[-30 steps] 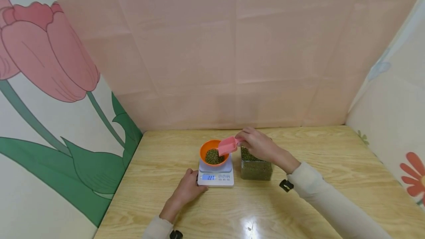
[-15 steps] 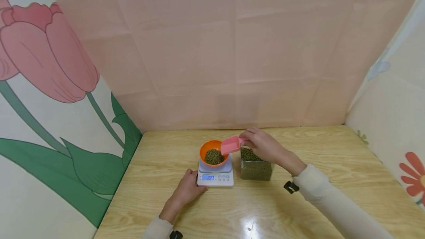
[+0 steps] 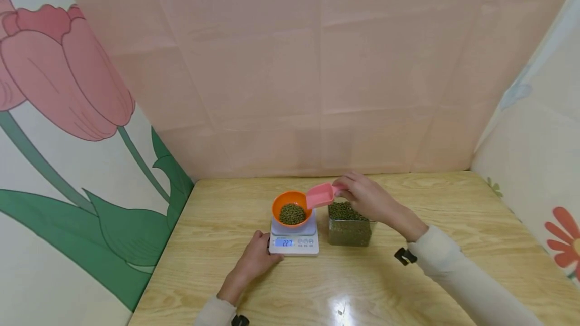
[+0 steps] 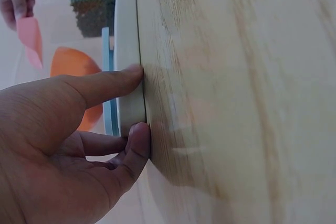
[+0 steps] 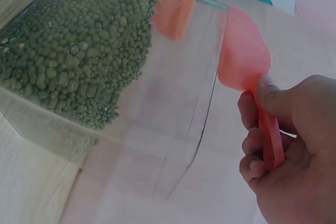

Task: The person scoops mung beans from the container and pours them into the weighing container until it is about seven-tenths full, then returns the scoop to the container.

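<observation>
My right hand (image 3: 367, 197) grips a pink scoop (image 3: 320, 195) by its handle, the scoop held above the gap between bowl and box. In the right wrist view the fingers wrap the scoop's handle (image 5: 270, 140). An orange bowl (image 3: 282, 200) with green mung beans (image 3: 292, 214) sits on a white kitchen scale (image 3: 294, 250) whose display reads about 227. My left hand (image 3: 258, 256) holds the scale's front left corner, thumb along its front side. Right of the scale, a clear box (image 3: 349, 233) contains more mung beans (image 5: 79, 51).
The wooden table (image 3: 204, 275) ends at a pink sheet (image 3: 272, 89) behind. A wall with painted tulips (image 3: 68, 74) rises on the left, and a pale flowered one (image 3: 534, 155) on the right.
My right hand has drawn the scoop rightward and slightly up, from over the bowl toward the bean box. The left hand, scale and bowl stay put; the display still reads about 227.
</observation>
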`<state>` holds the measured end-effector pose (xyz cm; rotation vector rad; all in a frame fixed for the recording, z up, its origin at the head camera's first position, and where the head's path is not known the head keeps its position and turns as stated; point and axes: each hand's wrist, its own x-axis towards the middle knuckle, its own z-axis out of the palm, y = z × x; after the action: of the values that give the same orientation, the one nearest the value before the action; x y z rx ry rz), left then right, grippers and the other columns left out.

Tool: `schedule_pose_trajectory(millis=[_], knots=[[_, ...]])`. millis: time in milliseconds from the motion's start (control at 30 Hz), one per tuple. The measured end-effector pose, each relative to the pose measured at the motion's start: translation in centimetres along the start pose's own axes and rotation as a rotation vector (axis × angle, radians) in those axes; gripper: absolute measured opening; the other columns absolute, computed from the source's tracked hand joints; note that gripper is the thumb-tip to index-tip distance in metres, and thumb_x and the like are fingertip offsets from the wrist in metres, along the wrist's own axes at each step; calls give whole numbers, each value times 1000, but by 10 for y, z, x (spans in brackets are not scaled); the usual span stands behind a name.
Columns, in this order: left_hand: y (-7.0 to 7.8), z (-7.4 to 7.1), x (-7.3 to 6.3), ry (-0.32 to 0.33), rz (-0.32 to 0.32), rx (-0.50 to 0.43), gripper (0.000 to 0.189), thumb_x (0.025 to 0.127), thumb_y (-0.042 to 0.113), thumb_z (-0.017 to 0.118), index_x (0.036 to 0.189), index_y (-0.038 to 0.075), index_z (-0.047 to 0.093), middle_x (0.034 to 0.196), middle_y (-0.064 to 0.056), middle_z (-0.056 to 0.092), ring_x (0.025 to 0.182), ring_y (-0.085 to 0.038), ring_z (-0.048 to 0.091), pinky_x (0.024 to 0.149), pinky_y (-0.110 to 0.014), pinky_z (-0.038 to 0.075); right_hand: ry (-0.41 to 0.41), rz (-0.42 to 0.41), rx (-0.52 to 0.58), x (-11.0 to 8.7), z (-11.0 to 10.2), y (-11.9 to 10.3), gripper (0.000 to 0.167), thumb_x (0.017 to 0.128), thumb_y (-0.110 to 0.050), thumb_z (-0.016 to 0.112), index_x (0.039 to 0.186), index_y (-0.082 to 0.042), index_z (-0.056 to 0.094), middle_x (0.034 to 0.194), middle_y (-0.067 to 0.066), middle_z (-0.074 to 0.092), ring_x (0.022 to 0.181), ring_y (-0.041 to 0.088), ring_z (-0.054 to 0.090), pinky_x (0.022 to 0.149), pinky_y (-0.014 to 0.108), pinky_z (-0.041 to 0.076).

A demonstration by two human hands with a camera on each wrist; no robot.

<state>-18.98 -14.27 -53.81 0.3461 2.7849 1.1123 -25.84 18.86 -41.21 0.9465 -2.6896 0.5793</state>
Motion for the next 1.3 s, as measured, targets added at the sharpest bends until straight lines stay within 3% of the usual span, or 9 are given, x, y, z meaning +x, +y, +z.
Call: schedule_pose_trajectory(millis=[833,1300], knots=[[-1,0,-1,-20,-16,-8,52,90,18,87,135,1,68,108,-6,61,95,-18,47,82,-31,47,97,-44,-42,-17,-19,11,20,97,-4,76,116,0,74,115,13,74,107,32,70,93,51,59],[0,-1,0,-19,-12,-6,51,90,17,86,134,0,69,109,-8,59,95,-18,47,82,-32,48,94,-29,-76,-31,-33,25,19,97,-3,74,116,2,73,115,17,74,110,37,70,93,54,59]])
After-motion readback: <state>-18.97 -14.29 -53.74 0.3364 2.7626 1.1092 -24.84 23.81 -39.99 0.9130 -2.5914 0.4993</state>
